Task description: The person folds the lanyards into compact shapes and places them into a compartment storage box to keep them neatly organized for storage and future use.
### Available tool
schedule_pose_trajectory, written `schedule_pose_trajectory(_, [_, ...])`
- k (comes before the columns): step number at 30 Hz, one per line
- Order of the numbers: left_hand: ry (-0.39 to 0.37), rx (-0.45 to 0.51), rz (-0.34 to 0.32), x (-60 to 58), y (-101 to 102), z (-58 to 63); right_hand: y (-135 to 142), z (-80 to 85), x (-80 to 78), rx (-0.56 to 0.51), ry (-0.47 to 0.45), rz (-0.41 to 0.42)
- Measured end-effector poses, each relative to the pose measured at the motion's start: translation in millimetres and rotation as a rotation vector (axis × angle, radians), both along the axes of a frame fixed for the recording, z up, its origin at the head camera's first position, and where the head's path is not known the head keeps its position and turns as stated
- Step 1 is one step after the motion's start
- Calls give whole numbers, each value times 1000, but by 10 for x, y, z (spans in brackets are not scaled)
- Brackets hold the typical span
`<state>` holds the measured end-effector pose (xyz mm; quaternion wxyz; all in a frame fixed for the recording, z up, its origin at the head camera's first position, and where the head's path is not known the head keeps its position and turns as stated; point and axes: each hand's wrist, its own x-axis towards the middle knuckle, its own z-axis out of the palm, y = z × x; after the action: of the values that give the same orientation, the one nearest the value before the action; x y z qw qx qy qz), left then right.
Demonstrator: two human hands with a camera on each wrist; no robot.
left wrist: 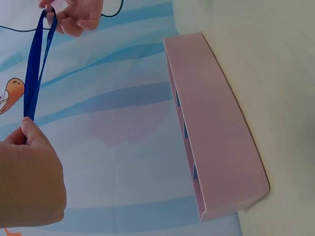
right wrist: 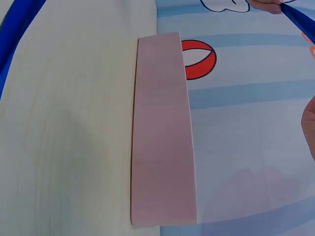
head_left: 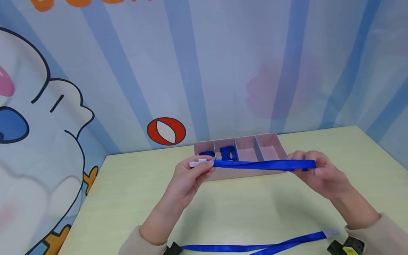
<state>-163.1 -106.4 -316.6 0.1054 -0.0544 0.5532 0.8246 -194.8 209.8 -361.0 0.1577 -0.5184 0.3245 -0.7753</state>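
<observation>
A blue lanyard (head_left: 255, 164) is stretched level between both hands, above the front of a pink divided box. My left hand (head_left: 194, 177) pinches its end by the white clip (head_left: 198, 163) between thumb and fingers. At the other end, my right hand (head_left: 322, 175) has the looped ribbon around its fingers; in the left wrist view the loop (left wrist: 48, 14) passes over a finger of the right hand (left wrist: 76, 14). The right wrist view catches only an edge of the right hand (right wrist: 309, 128).
The pink box (head_left: 245, 173) stands at the table's back, with blue lanyards (head_left: 228, 153) coiled in its two left compartments. Another blue lanyard (head_left: 229, 248) with a whitish end lies along the table's front. Behind the table (head_left: 134, 198) hangs a printed cloth (head_left: 223, 71).
</observation>
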Motion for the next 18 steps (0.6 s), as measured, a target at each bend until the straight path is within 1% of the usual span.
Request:
schedule_pose_trajectory(1, [-4,0,2,3,4,-6,1,11,16,9,-27,-45])
schedule_pose_trajectory(3, [-1,-13,0,9,14,-17,-2,23,63,31,-100,-201])
schedule_pose_trajectory(8, [14,-42,-22,44,39,-51,-130,47,167,83,-279,-712])
schedule_pose_trajectory(10, [19,-45,-32,55,51,-65,-197,64,189,87,-324,-862])
schedule_pose_trajectory(12, [24,-45,-40,61,64,-75,-258,92,202,84,-348,-973])
schedule_pose_trajectory(14, [28,-53,-43,66,78,-78,-314,132,211,81,-365,-1063])
schedule_pose_trajectory(16, [30,-64,-46,68,97,-77,-364,172,216,75,-378,-1130])
schedule_pose_trajectory(18, [35,-78,-56,73,118,-72,-404,205,218,63,-400,-1174])
